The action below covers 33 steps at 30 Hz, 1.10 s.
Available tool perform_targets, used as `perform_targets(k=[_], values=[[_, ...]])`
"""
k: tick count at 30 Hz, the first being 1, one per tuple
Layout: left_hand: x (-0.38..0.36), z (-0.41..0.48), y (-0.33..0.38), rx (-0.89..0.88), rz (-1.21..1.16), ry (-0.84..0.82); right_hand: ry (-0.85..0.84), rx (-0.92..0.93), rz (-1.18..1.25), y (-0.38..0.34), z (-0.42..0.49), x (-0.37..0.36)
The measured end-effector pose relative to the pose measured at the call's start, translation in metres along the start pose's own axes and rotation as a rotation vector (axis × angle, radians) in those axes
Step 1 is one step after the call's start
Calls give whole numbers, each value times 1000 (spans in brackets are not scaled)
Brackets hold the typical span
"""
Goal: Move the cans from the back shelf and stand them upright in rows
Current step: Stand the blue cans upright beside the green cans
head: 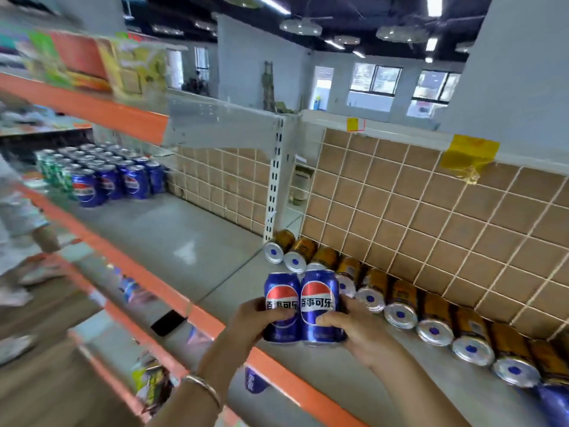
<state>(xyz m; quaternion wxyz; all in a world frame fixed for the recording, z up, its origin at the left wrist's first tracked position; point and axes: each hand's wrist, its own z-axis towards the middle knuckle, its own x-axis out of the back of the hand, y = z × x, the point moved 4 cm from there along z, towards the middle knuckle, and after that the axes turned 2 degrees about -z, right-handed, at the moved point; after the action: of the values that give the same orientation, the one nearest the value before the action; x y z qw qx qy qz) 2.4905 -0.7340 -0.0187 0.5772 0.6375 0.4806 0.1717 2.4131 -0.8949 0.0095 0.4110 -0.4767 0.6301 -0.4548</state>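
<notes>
Two blue cola cans stand upright side by side above the grey shelf (197,241). My left hand (255,315) grips the left blue can (281,291). My right hand (357,328) grips the right blue can (320,291). Behind them a row of several brown cans (400,303) lies on its side along the tiled back wall, silver bottoms facing me. At the far left of the shelf, several blue cans (123,180) and green cans (52,167) stand upright in rows.
An orange shelf edge (138,269) runs diagonally in front of me. A white slotted upright (275,180) divides the shelf bays. Boxes (92,63) sit blurred on the shelf above. Another person's legs (18,229) show at the left. Packets lie on the lower shelf.
</notes>
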Motion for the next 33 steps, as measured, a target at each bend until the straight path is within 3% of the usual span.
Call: perform_targets(k=[11, 15, 20, 33], values=[[204, -66, 79, -160, -14, 390, -63, 66, 50, -6, 85, -213], [268, -86, 107, -222, 63, 407, -133, 115, 66, -13, 105, -288], [331, -95, 130, -240, 41, 444, -105, 145, 60, -13, 132, -352], [431, -13, 161, -329, -44, 455, -114, 194, -118, -38, 258, -419]])
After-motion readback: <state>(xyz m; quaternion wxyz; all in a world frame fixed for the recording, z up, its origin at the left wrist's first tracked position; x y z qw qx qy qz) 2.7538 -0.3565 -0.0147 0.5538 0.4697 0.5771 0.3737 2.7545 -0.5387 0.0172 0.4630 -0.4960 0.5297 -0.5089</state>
